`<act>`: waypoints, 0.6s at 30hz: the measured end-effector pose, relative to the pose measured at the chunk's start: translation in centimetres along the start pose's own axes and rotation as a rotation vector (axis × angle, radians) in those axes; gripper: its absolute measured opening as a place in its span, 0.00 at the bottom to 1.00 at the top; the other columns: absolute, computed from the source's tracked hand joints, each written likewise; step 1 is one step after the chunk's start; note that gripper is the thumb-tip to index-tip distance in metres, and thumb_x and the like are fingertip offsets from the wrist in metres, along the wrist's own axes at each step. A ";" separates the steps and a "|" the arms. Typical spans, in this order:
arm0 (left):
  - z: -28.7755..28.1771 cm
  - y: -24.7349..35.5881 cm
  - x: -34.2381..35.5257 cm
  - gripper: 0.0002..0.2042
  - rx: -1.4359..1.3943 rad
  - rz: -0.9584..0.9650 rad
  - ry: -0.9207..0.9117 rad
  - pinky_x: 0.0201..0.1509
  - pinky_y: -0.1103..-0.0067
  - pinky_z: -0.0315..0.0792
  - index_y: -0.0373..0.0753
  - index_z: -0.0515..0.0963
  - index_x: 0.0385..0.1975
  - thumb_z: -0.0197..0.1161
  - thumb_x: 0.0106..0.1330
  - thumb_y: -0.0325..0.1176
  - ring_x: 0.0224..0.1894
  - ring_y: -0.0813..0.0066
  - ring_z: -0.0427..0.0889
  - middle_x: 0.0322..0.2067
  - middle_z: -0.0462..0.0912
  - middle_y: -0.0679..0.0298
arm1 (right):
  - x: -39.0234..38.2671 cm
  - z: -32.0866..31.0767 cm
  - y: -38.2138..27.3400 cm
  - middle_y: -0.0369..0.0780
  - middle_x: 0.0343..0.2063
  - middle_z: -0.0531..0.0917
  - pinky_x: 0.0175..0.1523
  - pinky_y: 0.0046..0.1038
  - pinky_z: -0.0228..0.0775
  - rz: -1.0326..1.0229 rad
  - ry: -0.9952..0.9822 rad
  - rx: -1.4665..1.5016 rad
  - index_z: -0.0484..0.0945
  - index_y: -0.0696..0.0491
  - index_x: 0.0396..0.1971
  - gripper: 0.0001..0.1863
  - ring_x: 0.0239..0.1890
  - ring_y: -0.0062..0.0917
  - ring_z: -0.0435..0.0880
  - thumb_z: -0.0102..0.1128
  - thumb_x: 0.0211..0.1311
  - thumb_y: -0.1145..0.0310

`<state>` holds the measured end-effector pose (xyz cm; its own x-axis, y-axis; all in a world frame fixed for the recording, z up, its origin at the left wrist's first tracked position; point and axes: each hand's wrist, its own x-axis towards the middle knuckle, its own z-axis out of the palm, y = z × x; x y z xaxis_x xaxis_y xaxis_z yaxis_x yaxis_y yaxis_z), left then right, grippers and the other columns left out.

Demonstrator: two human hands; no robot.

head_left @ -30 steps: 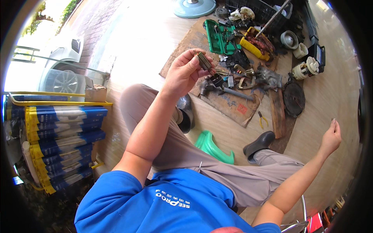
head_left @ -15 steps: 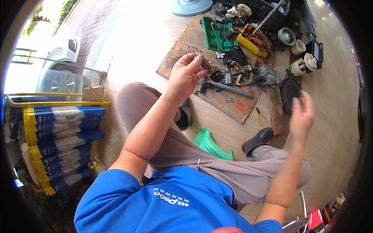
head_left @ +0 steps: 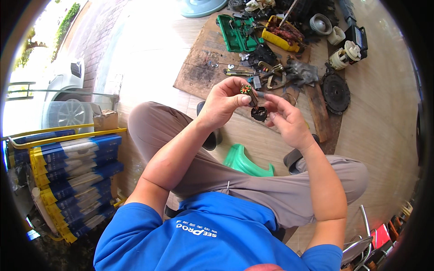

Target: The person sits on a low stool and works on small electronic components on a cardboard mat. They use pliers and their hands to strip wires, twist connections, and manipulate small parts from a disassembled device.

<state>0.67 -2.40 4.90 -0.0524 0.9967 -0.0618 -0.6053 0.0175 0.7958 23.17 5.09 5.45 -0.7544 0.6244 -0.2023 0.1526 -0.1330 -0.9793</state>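
At twelve o'clock the top edge crops a pale-blue round base (head_left: 202,6); scraps (head_left: 215,66) on the cardboard (head_left: 195,76) are too tiny to identify. Toward one, the left hand (head_left: 224,103) partly hides a cylindrical part (head_left: 247,91). Items (head_left: 400,221) at four blur.

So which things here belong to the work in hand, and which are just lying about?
In use:
- what looks like a motor armature, held in the left hand
- black round cap, by the right hand; contact unclear

Apparently just lying about:
- green tool case
- grey glove
- wooden plank
- black disc
- blower wheel
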 end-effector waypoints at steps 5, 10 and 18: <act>-0.1 0.2 -0.2 0.17 0.182 0.094 0.107 0.51 0.78 0.80 0.35 0.75 0.48 0.72 0.61 0.21 0.43 0.79 0.83 0.40 0.85 0.66 | -0.3 -0.3 -1.5 0.39 0.31 0.84 0.39 0.27 0.74 -0.137 0.186 -0.405 0.83 0.59 0.40 0.06 0.32 0.25 0.82 0.62 0.65 0.76; 0.3 0.5 0.0 0.16 0.560 0.139 0.210 0.51 0.79 0.79 0.34 0.77 0.46 0.71 0.60 0.19 0.43 0.79 0.83 0.39 0.84 0.66 | -1.2 -1.1 -3.8 0.43 0.24 0.81 0.33 0.32 0.71 -0.418 0.203 -0.678 0.84 0.57 0.33 0.03 0.28 0.36 0.81 0.66 0.61 0.74; 1.2 1.6 -0.3 0.16 0.931 0.041 -0.107 0.47 0.78 0.78 0.35 0.79 0.50 0.70 0.63 0.23 0.42 0.78 0.83 0.39 0.85 0.64 | -1.6 -3.9 -4.9 0.44 0.25 0.82 0.33 0.31 0.72 -0.437 0.516 -0.749 0.83 0.58 0.35 0.04 0.26 0.35 0.81 0.66 0.64 0.73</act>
<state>0.65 -2.54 6.90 0.0420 0.9991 -0.0037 0.2769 -0.0081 0.9609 26.11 7.71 10.57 -0.4985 0.7835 0.3711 0.4244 0.5938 -0.6836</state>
